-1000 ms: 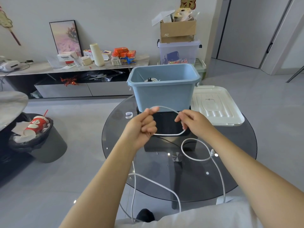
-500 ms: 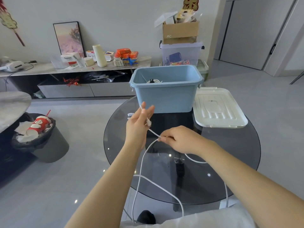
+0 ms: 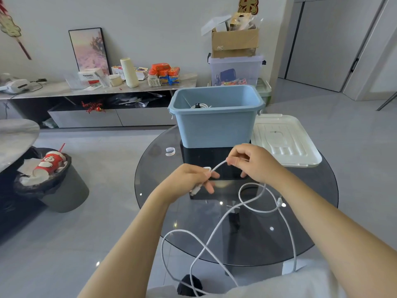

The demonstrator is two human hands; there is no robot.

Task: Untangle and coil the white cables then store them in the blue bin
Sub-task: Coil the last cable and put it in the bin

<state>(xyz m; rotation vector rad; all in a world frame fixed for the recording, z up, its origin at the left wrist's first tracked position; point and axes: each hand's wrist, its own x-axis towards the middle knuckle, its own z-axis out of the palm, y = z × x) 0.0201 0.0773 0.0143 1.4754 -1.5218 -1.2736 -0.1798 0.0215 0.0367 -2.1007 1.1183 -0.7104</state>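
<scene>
A long white cable (image 3: 217, 229) runs between both hands above the round glass table (image 3: 318, 222). My left hand (image 3: 189, 180) grips the cable near its plug end, which pokes out below the fingers. My right hand (image 3: 255, 163) pinches the same cable a short way along, so a taut stretch joins the two hands. The rest of the cable drops in loose loops over the glass and down to my lap. The blue bin (image 3: 217, 125) stands at the table's far side with a coiled cable (image 3: 198, 106) inside.
The bin's white lid (image 3: 283, 140) lies flat to the right of the bin. A small white clip (image 3: 170, 151) rests on the glass left of it. A dark waste bin (image 3: 53, 179) stands on the floor at left, and a low cluttered shelf runs along the wall.
My right hand has moved up and right, away from my left hand, drawing a stretch of cable taut. My left hand has curled round the cable end and dropped lower.
</scene>
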